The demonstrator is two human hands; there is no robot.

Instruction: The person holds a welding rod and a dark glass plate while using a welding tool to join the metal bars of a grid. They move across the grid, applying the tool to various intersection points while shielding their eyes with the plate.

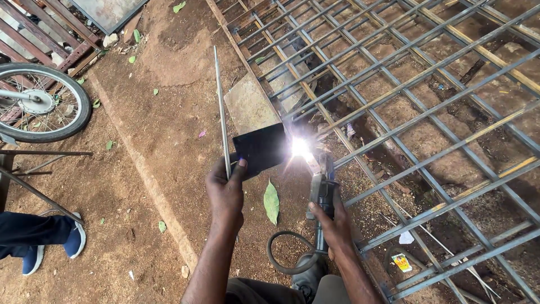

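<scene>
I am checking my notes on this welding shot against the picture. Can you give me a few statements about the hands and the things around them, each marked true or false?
1. The left hand holds a dark rectangular plate together with a thin metal rod. True.
2. The right hand is empty. False: it grips a welding electrode holder with a cable looping below it.
3. A bright arc glows at the edge of the metal grid frame. True.
4. The grid frame stands upright against a wall. False: it lies flat over the dirt ground.
5. A bicycle wheel is at the left. True.
</scene>
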